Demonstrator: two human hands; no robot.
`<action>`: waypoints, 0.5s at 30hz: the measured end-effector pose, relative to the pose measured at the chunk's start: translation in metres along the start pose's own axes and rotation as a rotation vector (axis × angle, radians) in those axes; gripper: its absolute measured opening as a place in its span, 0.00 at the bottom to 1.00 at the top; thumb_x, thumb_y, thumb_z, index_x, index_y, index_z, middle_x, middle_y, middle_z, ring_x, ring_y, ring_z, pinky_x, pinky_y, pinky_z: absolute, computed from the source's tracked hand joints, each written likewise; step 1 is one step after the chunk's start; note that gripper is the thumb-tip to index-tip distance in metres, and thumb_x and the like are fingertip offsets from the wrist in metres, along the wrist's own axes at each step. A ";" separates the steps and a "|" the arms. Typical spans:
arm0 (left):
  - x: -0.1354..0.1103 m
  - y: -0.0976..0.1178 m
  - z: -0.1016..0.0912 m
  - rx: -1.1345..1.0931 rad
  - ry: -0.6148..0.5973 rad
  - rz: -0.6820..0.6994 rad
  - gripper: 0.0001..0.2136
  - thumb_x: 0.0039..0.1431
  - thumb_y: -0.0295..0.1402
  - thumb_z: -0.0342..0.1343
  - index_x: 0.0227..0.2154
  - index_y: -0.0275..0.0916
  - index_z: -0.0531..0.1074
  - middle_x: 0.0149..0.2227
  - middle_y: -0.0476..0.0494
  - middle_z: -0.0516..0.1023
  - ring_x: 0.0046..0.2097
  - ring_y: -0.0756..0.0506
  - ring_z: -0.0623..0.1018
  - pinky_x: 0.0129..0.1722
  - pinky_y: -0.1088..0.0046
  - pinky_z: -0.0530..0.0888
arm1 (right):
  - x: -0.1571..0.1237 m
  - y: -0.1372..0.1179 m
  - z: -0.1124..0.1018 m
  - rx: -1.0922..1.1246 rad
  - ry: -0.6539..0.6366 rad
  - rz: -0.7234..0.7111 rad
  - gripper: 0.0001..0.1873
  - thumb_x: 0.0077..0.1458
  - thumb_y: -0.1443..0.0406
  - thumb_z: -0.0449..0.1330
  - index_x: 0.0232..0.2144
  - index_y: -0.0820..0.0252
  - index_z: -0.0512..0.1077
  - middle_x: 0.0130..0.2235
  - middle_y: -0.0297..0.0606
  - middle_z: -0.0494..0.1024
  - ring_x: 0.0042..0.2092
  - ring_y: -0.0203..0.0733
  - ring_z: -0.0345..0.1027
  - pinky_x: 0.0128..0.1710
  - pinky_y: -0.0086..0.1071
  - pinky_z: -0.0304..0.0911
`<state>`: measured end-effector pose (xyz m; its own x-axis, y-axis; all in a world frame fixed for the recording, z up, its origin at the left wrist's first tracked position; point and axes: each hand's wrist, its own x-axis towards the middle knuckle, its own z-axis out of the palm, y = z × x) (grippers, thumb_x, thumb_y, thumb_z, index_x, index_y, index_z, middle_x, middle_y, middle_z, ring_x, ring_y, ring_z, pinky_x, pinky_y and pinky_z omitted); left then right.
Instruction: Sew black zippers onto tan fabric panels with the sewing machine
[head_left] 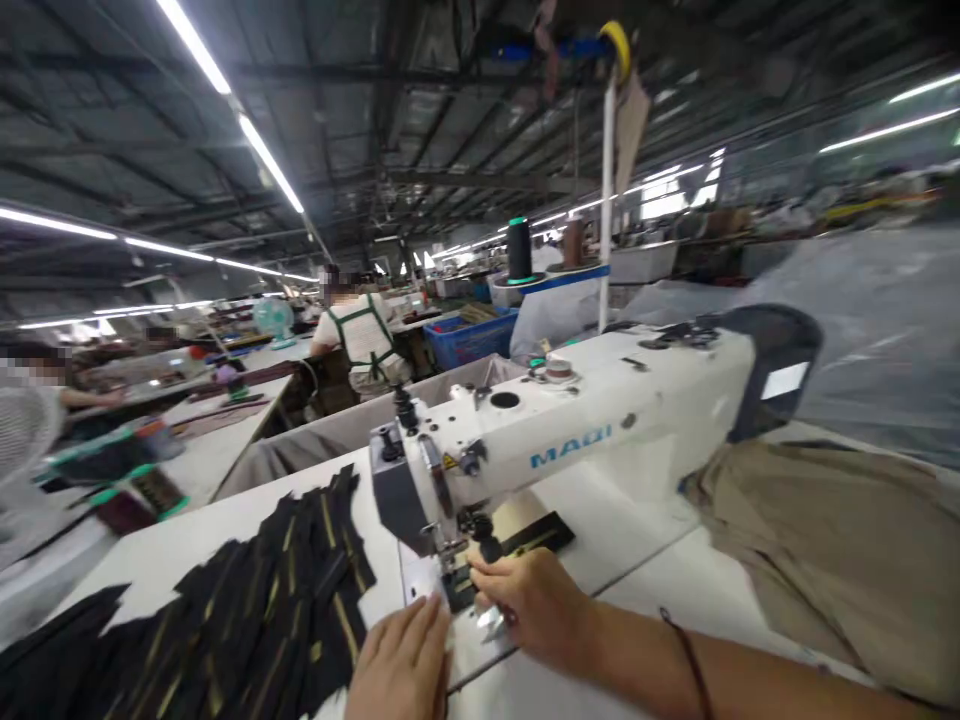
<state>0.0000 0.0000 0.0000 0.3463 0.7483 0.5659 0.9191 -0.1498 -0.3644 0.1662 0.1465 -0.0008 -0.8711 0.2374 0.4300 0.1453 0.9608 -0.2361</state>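
Here we are at a white MAQI sewing machine [570, 430] on a white worktable [180, 560], and right at the presser foot [454, 572] sits a black strip [459, 592] with gold lines, apparently held down there. Our right hand [532, 610] comes in just beside it, fingers [487, 572] curled toward the strip, close enough to steer it, though we can't tell whether they truly grip it. Our left hand [401, 665] lies open, fingers relaxed, just by the needle plate [420, 590]. Beside it, a heap of matching black strips [277, 610] is piled on the left, well within that hand's reach. Another black piece [536, 535] lies behind the machine's arm. Up high, a black thread cone [519, 250] stands clear of our hands. Tan cloth [817, 550] drapes off to the right, and ahead a co-worker [360, 335] in green apron straps sits near a blue crate [469, 335].
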 end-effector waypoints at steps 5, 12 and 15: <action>0.016 0.023 0.026 -0.102 0.106 -0.261 0.16 0.63 0.27 0.40 0.38 0.39 0.74 0.41 0.43 0.80 0.42 0.43 0.78 0.41 0.63 0.73 | -0.008 0.006 0.000 0.066 0.039 0.049 0.12 0.58 0.70 0.50 0.37 0.61 0.74 0.38 0.41 0.79 0.40 0.41 0.75 0.43 0.27 0.67; 0.014 0.014 0.018 -0.068 -0.030 -0.150 0.14 0.64 0.29 0.43 0.47 0.39 0.72 0.48 0.45 0.78 0.48 0.44 0.77 0.46 0.65 0.72 | -0.008 0.001 0.010 0.091 0.111 0.162 0.12 0.56 0.70 0.50 0.29 0.58 0.73 0.33 0.38 0.79 0.39 0.44 0.76 0.42 0.31 0.70; 0.015 0.016 0.023 -0.036 0.046 -0.184 0.15 0.67 0.30 0.40 0.43 0.39 0.73 0.46 0.46 0.79 0.47 0.45 0.77 0.47 0.64 0.70 | -0.006 0.001 0.008 0.083 0.090 0.182 0.14 0.57 0.70 0.48 0.26 0.58 0.71 0.32 0.39 0.78 0.41 0.46 0.76 0.42 0.33 0.70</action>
<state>0.0153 0.0235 -0.0142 0.1788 0.7350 0.6540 0.9737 -0.0369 -0.2248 0.1677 0.1447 -0.0106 -0.7882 0.4213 0.4486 0.2542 0.8867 -0.3861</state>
